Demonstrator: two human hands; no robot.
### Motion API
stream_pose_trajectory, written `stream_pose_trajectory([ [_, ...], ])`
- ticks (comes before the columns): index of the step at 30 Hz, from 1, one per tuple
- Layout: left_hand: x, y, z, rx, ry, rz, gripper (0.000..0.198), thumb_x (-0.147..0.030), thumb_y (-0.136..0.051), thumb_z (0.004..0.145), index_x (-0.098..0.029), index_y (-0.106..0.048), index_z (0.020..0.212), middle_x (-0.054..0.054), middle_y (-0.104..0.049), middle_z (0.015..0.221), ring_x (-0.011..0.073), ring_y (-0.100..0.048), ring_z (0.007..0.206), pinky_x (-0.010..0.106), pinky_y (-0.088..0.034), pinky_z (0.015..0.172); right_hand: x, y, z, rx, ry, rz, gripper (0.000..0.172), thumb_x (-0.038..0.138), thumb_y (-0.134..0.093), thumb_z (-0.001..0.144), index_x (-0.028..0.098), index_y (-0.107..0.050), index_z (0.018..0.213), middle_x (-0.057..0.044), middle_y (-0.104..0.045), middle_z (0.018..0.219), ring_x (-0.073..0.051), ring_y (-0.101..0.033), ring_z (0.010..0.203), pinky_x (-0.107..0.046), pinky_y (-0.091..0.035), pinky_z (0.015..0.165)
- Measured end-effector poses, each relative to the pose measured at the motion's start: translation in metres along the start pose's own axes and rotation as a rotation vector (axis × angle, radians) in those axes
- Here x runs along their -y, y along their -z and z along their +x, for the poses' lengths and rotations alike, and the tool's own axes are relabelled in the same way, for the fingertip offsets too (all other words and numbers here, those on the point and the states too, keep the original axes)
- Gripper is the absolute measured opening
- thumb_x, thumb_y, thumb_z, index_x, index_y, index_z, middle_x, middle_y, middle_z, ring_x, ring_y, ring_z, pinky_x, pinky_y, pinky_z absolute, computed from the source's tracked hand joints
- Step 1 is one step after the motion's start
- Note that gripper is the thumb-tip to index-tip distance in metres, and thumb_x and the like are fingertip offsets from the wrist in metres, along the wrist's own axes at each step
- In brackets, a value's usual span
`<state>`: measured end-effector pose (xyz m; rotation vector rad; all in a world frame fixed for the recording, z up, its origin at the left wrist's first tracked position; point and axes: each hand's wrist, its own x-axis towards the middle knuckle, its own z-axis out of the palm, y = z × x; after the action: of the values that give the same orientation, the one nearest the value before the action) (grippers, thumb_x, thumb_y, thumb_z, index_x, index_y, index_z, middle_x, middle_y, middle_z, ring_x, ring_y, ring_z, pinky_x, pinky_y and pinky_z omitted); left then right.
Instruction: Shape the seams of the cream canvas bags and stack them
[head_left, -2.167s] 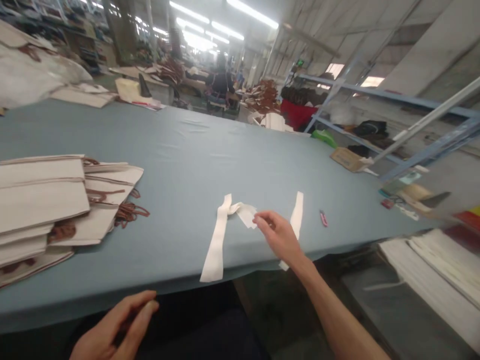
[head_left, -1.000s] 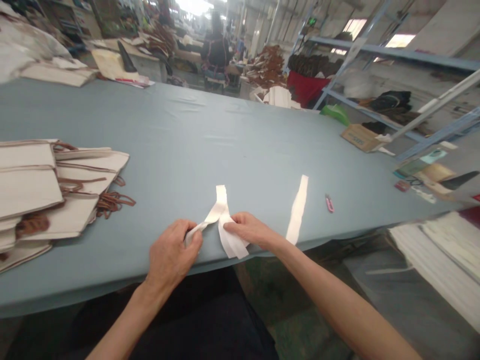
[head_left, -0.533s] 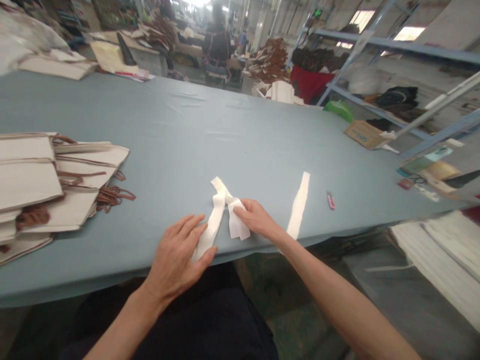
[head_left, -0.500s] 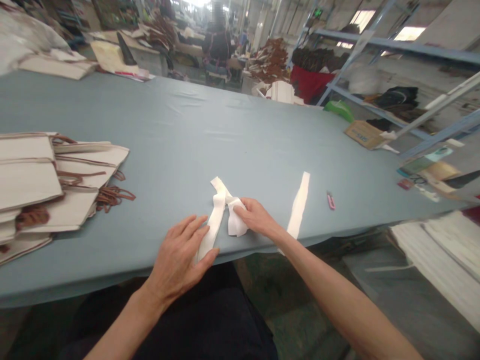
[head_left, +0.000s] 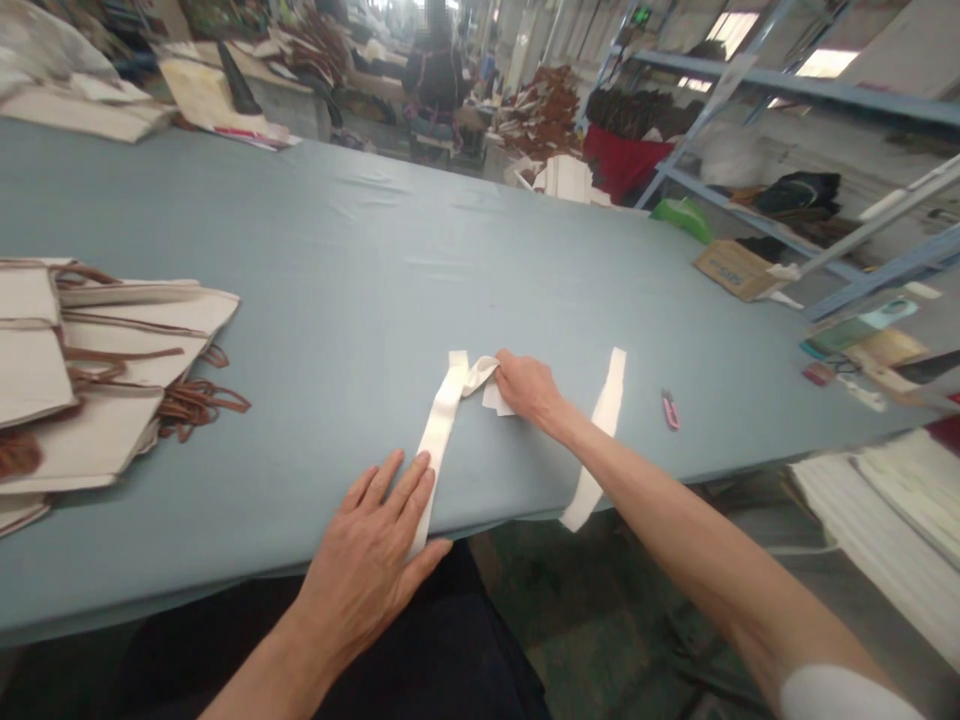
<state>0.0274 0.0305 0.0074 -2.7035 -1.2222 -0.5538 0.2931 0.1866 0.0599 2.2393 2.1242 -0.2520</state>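
Note:
A white fabric strip [head_left: 444, 402] lies lengthwise near the table's front edge. My left hand [head_left: 375, 545] rests flat on its near end, fingers stretched out and thumb spread toward the edge. At the strip's far end, a twisted white piece [head_left: 480, 372] runs off to the right; whether it is part of the same strip I cannot tell. My right hand [head_left: 527, 388] is closed on this piece, and a white flap hangs out below the fingers. Beyond my right wrist lies a second white strip [head_left: 609, 400], partly covered by my forearm, its near end over the edge.
Pink-handled thread snips [head_left: 670, 410] lie on the blue-grey table [head_left: 360, 270] at right. Cream fabric pieces with brown straps [head_left: 112, 370] are stacked at left. A cardboard box [head_left: 735, 268] stands by the shelf at the back right. A person [head_left: 435, 80] sits in the background.
My right hand has moved up and to the right, drawing the white piece away from the strip under my left hand. That strip now lies straighter. My left hand stays on its near end.

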Motion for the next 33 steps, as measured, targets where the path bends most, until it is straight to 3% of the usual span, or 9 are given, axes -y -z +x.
stream_pose_trajectory([
  [9, 0.000, -0.001, 0.005, -0.068, -0.047, 0.021, 0.061, -0.050, -0.036, 0.117, -0.008, -0.073, 0.140, 0.015, -0.072, 0.155, 0.0420, -0.065, 0.135, 0.055, -0.042, 0.111, -0.003, 0.007, 0.079, -0.105, -0.016, 0.003, 0.037, 0.040, -0.071, 0.109, 0.017, -0.069, 0.138, -0.011, -0.072, 0.135, -0.028, -0.074, 0.117, -0.050, -0.064, 0.101],
  [14, 0.004, -0.006, 0.001, -0.049, -0.027, -0.021, 0.062, -0.057, -0.042, 0.115, -0.009, -0.067, 0.145, 0.015, -0.072, 0.155, 0.0423, -0.063, 0.136, 0.054, -0.037, 0.115, -0.005, -0.002, 0.119, -0.156, -0.030, 0.150, 0.029, 0.029, -0.049, 0.117, 0.016, -0.070, 0.134, -0.017, -0.076, 0.129, -0.032, -0.071, 0.124, -0.051, -0.058, 0.107],
  [20, 0.007, -0.011, -0.003, -0.078, -0.013, -0.063, 0.063, -0.064, -0.045, 0.112, -0.016, -0.064, 0.147, 0.014, -0.074, 0.152, 0.0392, -0.064, 0.135, 0.051, -0.038, 0.114, -0.042, 0.011, 0.156, -0.099, -0.247, 0.393, 0.040, 0.041, -0.073, 0.108, 0.019, -0.068, 0.141, -0.012, -0.068, 0.144, -0.030, -0.071, 0.124, -0.052, -0.063, 0.104],
  [25, 0.005, -0.013, 0.000, -0.088, 0.001, -0.039, 0.064, -0.060, -0.046, 0.110, -0.014, -0.064, 0.149, 0.016, -0.073, 0.153, 0.0433, -0.065, 0.134, 0.056, -0.043, 0.106, -0.056, 0.020, 0.139, 0.161, -0.355, 0.627, 0.040, 0.039, -0.073, 0.108, 0.018, -0.068, 0.141, -0.013, -0.069, 0.141, -0.028, -0.073, 0.119, -0.050, -0.065, 0.100],
  [33, 0.012, -0.005, 0.015, -0.130, 0.086, -0.117, 0.049, -0.048, -0.039, 0.116, -0.017, -0.072, 0.136, 0.012, -0.079, 0.144, 0.0369, -0.071, 0.125, 0.050, -0.048, 0.096, -0.058, 0.009, 0.051, 0.501, -0.293, 0.945, 0.039, 0.039, -0.073, 0.108, 0.018, -0.068, 0.140, -0.012, -0.070, 0.140, -0.028, -0.073, 0.118, -0.049, -0.065, 0.099],
])
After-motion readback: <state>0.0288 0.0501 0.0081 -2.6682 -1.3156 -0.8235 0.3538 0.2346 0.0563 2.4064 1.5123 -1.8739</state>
